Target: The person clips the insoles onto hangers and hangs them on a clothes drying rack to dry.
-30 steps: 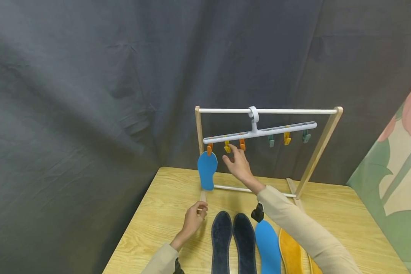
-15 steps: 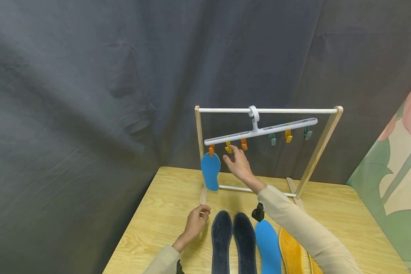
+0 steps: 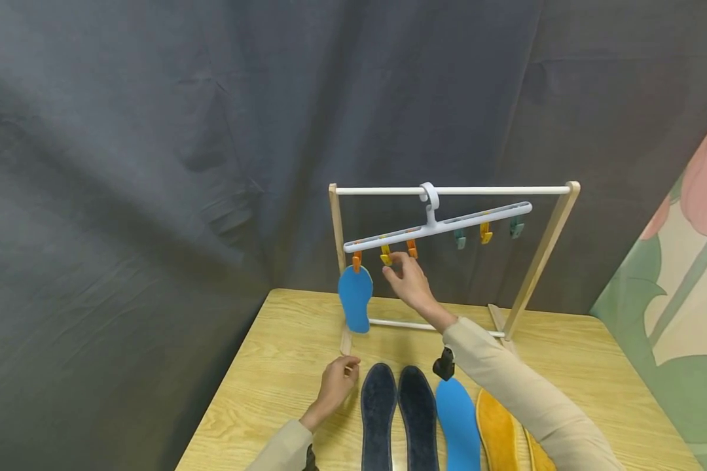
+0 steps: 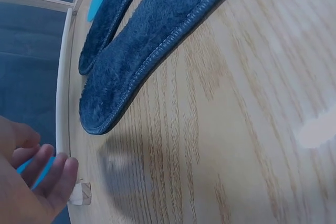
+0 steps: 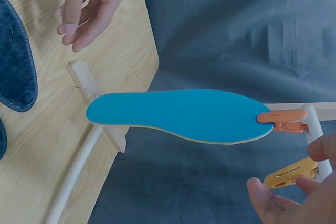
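Observation:
A blue insole (image 3: 355, 297) hangs from an orange clip (image 3: 357, 261) at the low left end of a white clip hanger (image 3: 436, 227). My right hand (image 3: 411, 284) is raised beside the yellow clip (image 3: 385, 256) to the right of it. In the right wrist view its thumb and fingers are spread around the yellow clip (image 5: 290, 172), without a visible pinch. Below the insole, my left hand (image 3: 338, 386) hovers over the table with loosely bent fingers and nothing in them. The left wrist view shows that hand (image 4: 37, 177) near a dark fleece insole (image 4: 142, 45).
The hanger hooks on the white bar (image 3: 495, 191) of a wooden rack (image 3: 539, 255). On the table (image 3: 283, 353) lie dark insoles (image 3: 379, 418), another blue insole (image 3: 458, 425) and yellow ones (image 3: 497, 435). Further clips (image 3: 486, 233) hang at the right.
The hanger has tilted a little more, its left end lower, and the hanging insole has swung slightly right relative to the rack. My left hand has sunk slightly. The head view has shifted a little.

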The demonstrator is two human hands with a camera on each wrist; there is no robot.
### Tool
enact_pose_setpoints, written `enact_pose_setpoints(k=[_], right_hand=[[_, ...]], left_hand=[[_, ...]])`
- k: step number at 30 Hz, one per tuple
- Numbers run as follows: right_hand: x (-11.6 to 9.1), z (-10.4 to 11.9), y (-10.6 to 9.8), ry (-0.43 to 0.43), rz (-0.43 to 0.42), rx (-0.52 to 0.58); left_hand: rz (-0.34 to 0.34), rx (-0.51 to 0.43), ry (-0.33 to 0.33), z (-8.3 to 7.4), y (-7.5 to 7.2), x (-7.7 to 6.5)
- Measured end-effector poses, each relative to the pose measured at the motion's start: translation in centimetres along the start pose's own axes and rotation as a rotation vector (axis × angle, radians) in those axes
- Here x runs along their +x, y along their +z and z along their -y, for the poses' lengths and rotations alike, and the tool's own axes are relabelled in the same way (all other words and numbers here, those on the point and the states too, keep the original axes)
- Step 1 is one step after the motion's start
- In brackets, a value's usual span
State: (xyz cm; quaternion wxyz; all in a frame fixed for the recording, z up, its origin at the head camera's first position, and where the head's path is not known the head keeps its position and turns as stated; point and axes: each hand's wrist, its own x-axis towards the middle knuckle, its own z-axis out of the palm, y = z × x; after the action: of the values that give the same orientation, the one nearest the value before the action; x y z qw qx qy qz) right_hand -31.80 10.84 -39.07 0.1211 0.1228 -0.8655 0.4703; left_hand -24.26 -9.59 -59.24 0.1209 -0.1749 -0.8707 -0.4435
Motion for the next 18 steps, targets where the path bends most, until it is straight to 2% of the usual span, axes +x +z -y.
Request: enact_pose_setpoints(k=[7,13,18], right_hand=[[0.2,0.1,0.2,-0.017,-0.002,-0.003],[0.1,0.2,0.2,-0.012,0.016,-0.001],[0.0,0.1,0.3,-0.002,0.005,0.005]], left_hand=[[0.045,0.03,0.002,0.4,0.5,-0.2],[0.088,0.0,-0.08,0.3,0.8,-0.9],[0.148,0.067,-0.11,0.5,1.0,-1.4]])
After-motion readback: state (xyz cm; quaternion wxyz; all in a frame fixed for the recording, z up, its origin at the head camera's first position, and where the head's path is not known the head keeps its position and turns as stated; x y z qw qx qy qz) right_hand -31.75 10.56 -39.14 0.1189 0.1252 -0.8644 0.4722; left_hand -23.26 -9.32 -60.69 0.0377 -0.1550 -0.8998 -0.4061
